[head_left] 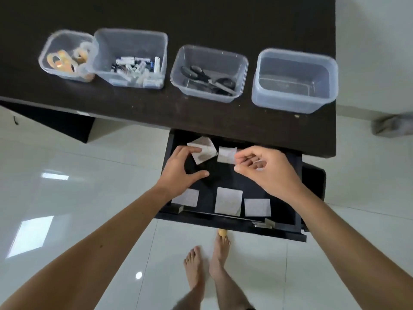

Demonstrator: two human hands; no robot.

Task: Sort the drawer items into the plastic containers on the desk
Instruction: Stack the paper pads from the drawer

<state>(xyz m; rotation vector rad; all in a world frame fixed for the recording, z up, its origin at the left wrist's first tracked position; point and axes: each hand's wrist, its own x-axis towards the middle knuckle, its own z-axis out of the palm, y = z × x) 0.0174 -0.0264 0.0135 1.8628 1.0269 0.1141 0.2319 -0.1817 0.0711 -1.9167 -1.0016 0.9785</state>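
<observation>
Over glossy white floor tiles [67,175], both hands are reaching into the open drawer [312,182] below the dark desk [201,19]: left hand [181,173] spreading wide, fingertips touching a paper square [204,151], right hand [266,171] loosely curling, empty, beside another square [225,155].

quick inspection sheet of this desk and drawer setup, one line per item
surface: dark desk with four clear plastic containers in a row; open drawer below its front edge
job's things: tape rolls container far left; container of small mixed items next; scissors container; far-right container looks empty; five pale paper squares in the drawer, three near its front, two at the back
clutter: small blocks along the drawer's front edge, too blurred to identify
grips: left hand spread open, fingertips at a back square; right hand curled over the other, hold unclear
cables: nothing seen
surroundings: glossy white tiled floor, bare feet, grey cloth on the floor at right
</observation>
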